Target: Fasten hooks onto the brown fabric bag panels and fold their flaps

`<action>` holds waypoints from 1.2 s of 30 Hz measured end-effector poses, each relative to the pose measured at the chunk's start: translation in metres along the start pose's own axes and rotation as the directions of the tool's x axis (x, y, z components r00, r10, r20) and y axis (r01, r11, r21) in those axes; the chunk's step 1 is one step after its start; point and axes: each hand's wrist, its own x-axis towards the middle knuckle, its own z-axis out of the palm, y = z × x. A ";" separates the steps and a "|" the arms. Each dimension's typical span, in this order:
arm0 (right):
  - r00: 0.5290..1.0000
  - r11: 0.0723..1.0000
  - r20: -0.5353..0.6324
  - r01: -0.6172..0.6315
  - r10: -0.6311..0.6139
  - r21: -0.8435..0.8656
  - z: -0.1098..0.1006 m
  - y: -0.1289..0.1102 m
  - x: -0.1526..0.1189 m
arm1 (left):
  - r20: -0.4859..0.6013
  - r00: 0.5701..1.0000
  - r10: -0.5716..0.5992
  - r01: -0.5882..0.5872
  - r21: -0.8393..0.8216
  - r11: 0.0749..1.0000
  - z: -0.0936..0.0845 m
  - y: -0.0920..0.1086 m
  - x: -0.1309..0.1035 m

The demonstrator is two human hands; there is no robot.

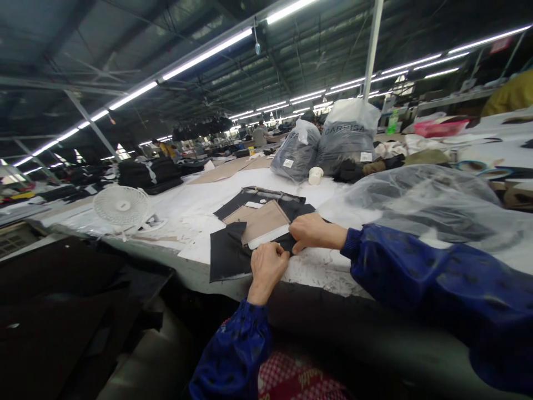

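Black fabric (227,250) lies near the front edge of the white-covered table, with a beige panel (266,221) on top of it. A white strip runs along the panel's lower edge. My left hand (268,264) is closed at the near edge of the black fabric, its fingertips pinched together. Just to its right, my right hand (314,230) has its fingers curled down on the fabric beside the panel's right corner. The two hands almost meet. What lies between the fingertips is mostly hidden. More black pieces (266,194) lie behind the panel.
A small white fan (121,205) stands at left. Filled plastic bags (347,133) and a white cup (315,175) sit farther back. Clear plastic sheeting (420,200) spreads at right, near scissors (485,168). Dark material (75,300) hangs at lower left.
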 end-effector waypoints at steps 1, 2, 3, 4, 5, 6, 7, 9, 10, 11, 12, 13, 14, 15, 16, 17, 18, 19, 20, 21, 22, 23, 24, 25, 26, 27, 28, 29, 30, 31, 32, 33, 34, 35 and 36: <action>0.999 0.999 0.014 0.039 -0.039 0.003 -0.001 -0.003 0.000 | 0.003 1.000 0.006 -0.006 -0.003 1.000 0.000 0.000 0.000; 0.995 0.996 0.048 0.087 -0.088 0.024 -0.003 -0.005 0.001 | 0.007 1.000 0.011 -0.011 -0.009 1.000 0.000 -0.001 0.000; 0.986 0.990 0.091 0.131 -0.136 0.060 -0.003 -0.006 0.001 | 0.011 1.000 0.014 -0.014 -0.018 1.000 0.000 -0.002 0.000; 0.975 0.981 0.136 0.162 -0.175 0.102 -0.003 -0.005 0.002 | 0.015 1.000 0.015 -0.014 -0.029 0.999 0.000 -0.002 0.000; 0.965 0.974 0.171 0.174 -0.198 0.143 -0.003 -0.003 0.003 | 0.018 1.000 0.013 -0.012 -0.042 0.999 0.001 -0.003 0.001; 0.961 0.970 0.187 0.170 -0.202 0.174 -0.002 0.000 0.004 | 0.022 1.000 0.009 -0.007 -0.057 0.998 0.001 -0.004 0.002; 0.960 0.966 0.191 0.165 -0.203 0.198 -0.001 0.002 0.005 | 0.026 1.000 0.005 -0.003 -0.073 0.997 0.002 -0.004 0.003; 0.964 0.960 0.174 0.155 -0.199 0.234 0.002 0.007 0.008 | 0.035 0.999 0.005 -0.001 -0.115 0.993 0.001 -0.007 0.006; 0.967 0.957 0.162 0.153 -0.196 0.247 0.004 0.008 0.009 | 0.047 0.999 0.017 -0.010 -0.142 0.990 0.000 -0.008 0.008; 0.969 0.954 0.151 0.150 -0.194 0.259 0.006 0.009 0.010 | 0.063 0.997 0.036 -0.025 -0.177 0.984 -0.003 -0.010 0.009; 0.971 0.951 0.145 0.147 -0.192 0.271 0.007 0.010 0.011 | 0.078 0.995 0.061 -0.043 -0.215 0.976 -0.007 -0.013 0.010; 0.972 0.948 0.143 0.142 -0.189 0.284 0.009 0.010 0.011 | 0.090 0.992 0.084 -0.058 -0.256 0.965 -0.012 -0.016 0.010; 0.972 0.945 0.144 0.138 -0.187 0.296 0.009 0.011 0.012 | 0.081 0.991 0.104 -0.075 -0.302 0.951 -0.018 -0.019 0.008; 0.972 0.942 0.147 0.134 -0.186 0.306 0.010 0.011 0.012 | 0.038 0.992 0.119 -0.099 -0.341 0.935 -0.025 -0.023 0.005; 0.972 0.940 0.147 0.131 -0.185 0.314 0.011 0.011 0.013 | -0.034 0.991 0.133 -0.137 -0.359 0.923 -0.030 -0.026 0.001; 0.972 0.939 0.146 0.130 -0.185 0.319 0.011 0.012 0.013 | -0.114 0.981 0.157 -0.188 -0.343 0.920 -0.035 -0.030 -0.005; 0.972 0.937 0.142 0.132 -0.186 0.322 0.011 0.012 0.013 | -0.183 0.963 0.196 -0.244 -0.293 0.925 -0.037 -0.032 -0.011; 0.973 0.937 0.139 0.134 -0.187 0.323 0.011 0.012 0.013 | -0.228 0.943 0.242 -0.291 -0.216 0.932 -0.037 -0.035 -0.016; 0.973 0.937 0.135 0.136 -0.188 0.322 0.011 0.012 0.013 | -0.240 0.928 0.286 -0.321 -0.125 0.939 -0.035 -0.036 -0.022; 0.973 0.937 0.133 0.140 -0.191 0.321 0.010 0.012 0.012 | -0.225 0.923 0.312 -0.329 -0.042 0.943 -0.031 -0.038 -0.026; 0.972 0.937 0.133 0.143 -0.194 0.319 0.010 0.012 0.011 | -0.208 0.926 0.315 -0.319 0.014 0.948 -0.026 -0.038 -0.028; 0.972 0.938 0.132 0.147 -0.196 0.314 0.009 0.011 0.010 | -0.203 0.934 0.295 -0.292 0.045 0.955 -0.020 -0.038 -0.030; 0.972 0.940 0.130 0.150 -0.197 0.306 0.009 0.010 0.009 | -0.208 0.944 0.258 -0.252 0.053 0.966 -0.015 -0.037 -0.030; 0.972 0.944 0.129 0.151 -0.196 0.294 0.009 0.009 0.008 | -0.211 0.955 0.210 -0.206 0.042 0.978 -0.011 -0.036 -0.029; 0.973 0.948 0.127 0.151 -0.192 0.279 0.009 0.008 0.007 | -0.210 0.965 0.159 -0.158 0.022 0.987 -0.008 -0.035 -0.027; 0.975 0.954 0.125 0.148 -0.186 0.261 0.009 0.006 0.006 | -0.204 0.973 0.110 -0.113 -0.001 0.994 -0.007 -0.033 -0.025; 0.977 0.960 0.122 0.143 -0.176 0.240 0.009 0.004 0.005 | -0.195 0.978 0.070 -0.075 -0.019 0.997 -0.006 -0.031 -0.023; 0.979 0.967 0.119 0.136 -0.164 0.216 0.009 0.002 0.005 | -0.184 0.982 0.042 -0.049 -0.030 0.998 -0.007 -0.030 -0.021; 0.982 0.974 0.115 0.126 -0.149 0.189 0.009 0.000 0.005 | -0.176 0.984 0.025 -0.031 -0.034 0.999 -0.008 -0.029 -0.020; 0.985 0.981 0.111 0.113 -0.132 0.158 0.010 -0.003 0.005 | -0.172 0.985 0.016 -0.021 -0.032 0.999 -0.009 -0.028 -0.019; 0.988 0.987 0.107 0.098 -0.111 0.125 0.010 -0.005 0.006 | -0.169 0.986 0.008 -0.013 -0.029 0.999 -0.010 -0.027 -0.018; 0.991 0.993 0.104 0.080 -0.089 0.091 0.010 -0.007 0.006 | -0.165 0.986 0.002 -0.006 -0.026 1.000 -0.010 -0.026 -0.018; 0.992 0.996 0.103 0.062 -0.068 0.057 0.010 -0.010 0.007 | -0.161 0.987 -0.004 0.000 -0.023 1.000 -0.011 -0.026 -0.018; 0.994 0.999 0.102 0.045 -0.047 0.025 0.010 -0.013 0.007 | -0.157 0.988 -0.007 0.004 -0.020 1.000 -0.010 -0.026 -0.018; 0.994 1.000 0.102 0.030 -0.030 -0.004 0.009 -0.016 0.007 | -0.153 0.988 -0.010 0.007 -0.018 1.000 -0.010 -0.025 -0.018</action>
